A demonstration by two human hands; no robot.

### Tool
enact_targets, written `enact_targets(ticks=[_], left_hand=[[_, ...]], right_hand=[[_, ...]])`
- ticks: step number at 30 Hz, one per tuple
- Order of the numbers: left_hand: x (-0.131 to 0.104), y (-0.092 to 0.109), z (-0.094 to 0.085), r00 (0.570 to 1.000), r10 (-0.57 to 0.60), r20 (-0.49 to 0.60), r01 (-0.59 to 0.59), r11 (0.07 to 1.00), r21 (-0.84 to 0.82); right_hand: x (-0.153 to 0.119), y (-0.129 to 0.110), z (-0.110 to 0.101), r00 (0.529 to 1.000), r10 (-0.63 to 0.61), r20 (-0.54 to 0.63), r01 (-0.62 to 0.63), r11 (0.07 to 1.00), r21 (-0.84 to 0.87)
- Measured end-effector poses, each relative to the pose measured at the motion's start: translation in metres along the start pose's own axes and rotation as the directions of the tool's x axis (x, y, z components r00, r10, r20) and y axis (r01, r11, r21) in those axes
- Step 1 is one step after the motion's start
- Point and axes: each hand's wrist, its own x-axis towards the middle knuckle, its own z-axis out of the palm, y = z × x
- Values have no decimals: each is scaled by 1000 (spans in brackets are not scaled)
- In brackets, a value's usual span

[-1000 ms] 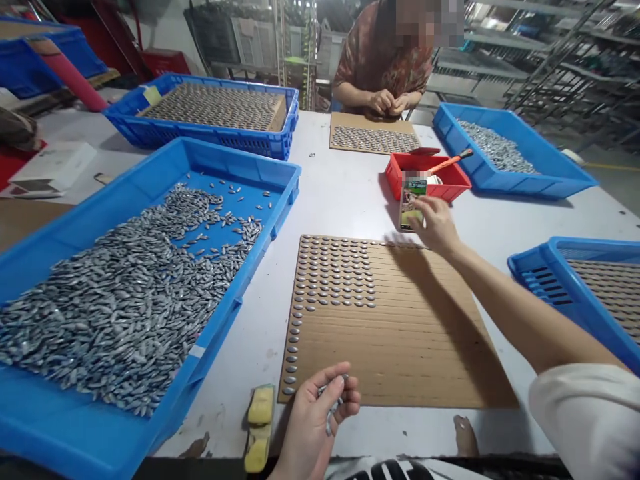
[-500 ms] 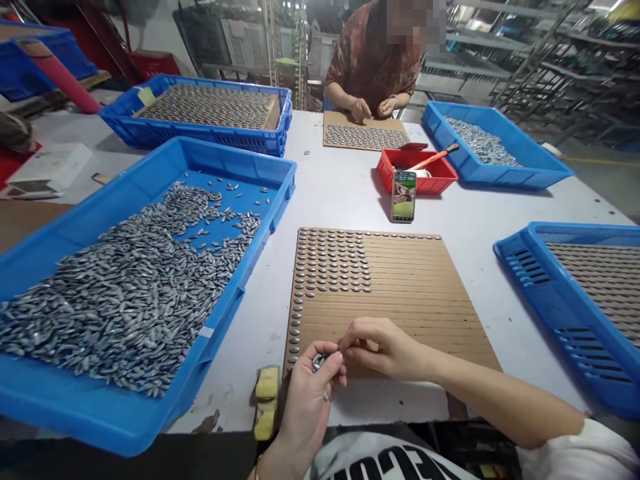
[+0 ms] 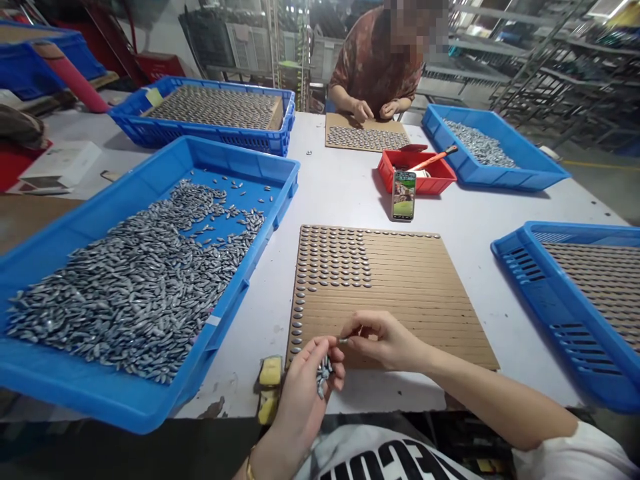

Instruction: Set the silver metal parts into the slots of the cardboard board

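From my end the right hand [image 3: 377, 341]'s pinching one piece [image 3: 343, 341], long axis roughly sideways toward the left hand [image 3: 305, 373] cupping more pieces [image 3: 324, 378] right beside it, board [image 3: 415, 300] below and beyond.

- I see the left hand [image 3: 303, 383] curled around a cluster of grey pieces [image 3: 324, 375].
- The right hand [image 3: 383, 343] meets it at the fingertips — one small piece [image 3: 343, 341] is pinched there.
- Below them I have a cardboard sheet [image 3: 410, 293], rows of similar pieces filling its far left part and a single column running down its left edge.
- On my left, a blue tray [image 3: 75, 393] holds a loose heap of them.
- Beyond the sheet, a phone [image 3: 403, 197] stands against a red box [image 3: 440, 185] — and farther off a co-worker [image 3: 383, 67] leans over another sheet [image 3: 335, 121].
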Motion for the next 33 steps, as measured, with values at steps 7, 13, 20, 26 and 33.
enact_targets(ticks=[7,13,20,26,33], left_hand=[[-12,60,-5,928,281,-243,-334,917,-217],[1,76,-17,944,184,-275,-258,928,-267],[8,75,-22,921,230,-314,-306,926,-219],[18,67,-35,905,293,-309,-354,921,-161],[21,68,-48,919,362,-159,-391,890,-233]], right_hand=[[3,12,-3,962,-234,-142,194,948,-251],[17,24,1,899,-383,-213,269,866,-422],[36,47,9,846,-492,-207,299,758,-579],[41,50,13,840,-509,-187,301,725,-619],[48,48,16,826,-530,-193,289,691,-663]])
